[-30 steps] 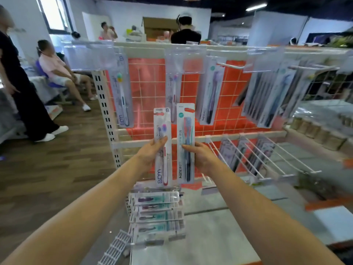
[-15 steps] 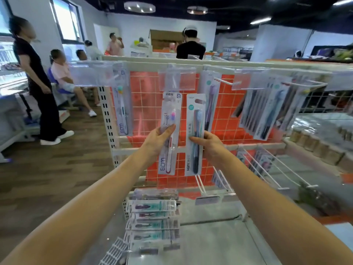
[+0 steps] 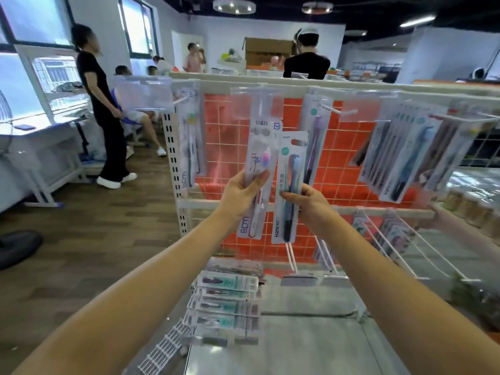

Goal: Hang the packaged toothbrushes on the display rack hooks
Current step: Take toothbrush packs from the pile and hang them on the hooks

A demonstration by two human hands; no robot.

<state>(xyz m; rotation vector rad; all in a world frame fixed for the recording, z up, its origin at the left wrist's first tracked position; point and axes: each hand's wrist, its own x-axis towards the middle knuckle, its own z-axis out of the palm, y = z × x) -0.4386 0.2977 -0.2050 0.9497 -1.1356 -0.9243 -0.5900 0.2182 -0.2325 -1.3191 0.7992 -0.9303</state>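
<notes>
My left hand (image 3: 243, 194) grips a white toothbrush pack (image 3: 261, 158) with a pink-purple brush, held upright before the orange grid of the display rack (image 3: 224, 125). My right hand (image 3: 308, 204) grips a second pack (image 3: 290, 169) with a blue-headed dark brush, just right of the first. Both pack tops reach up below the top row's clear label holder (image 3: 257, 104). A hook (image 3: 331, 109) carries a purple-brush pack (image 3: 315, 142) to the right. One pack (image 3: 190, 136) hangs at the left, and several packs (image 3: 400, 155) hang at the right.
Several toothbrush packs (image 3: 227, 301) lie stacked on the grey shelf (image 3: 311, 334) below. Bare white hooks (image 3: 405, 247) jut from the lower rail at the right. A person in black (image 3: 104, 112) stands on the left, others sit or stand behind the rack.
Both hands have lifted their packs from the lower rail's height up toward the top row of hooks. The view has tilted upward.
</notes>
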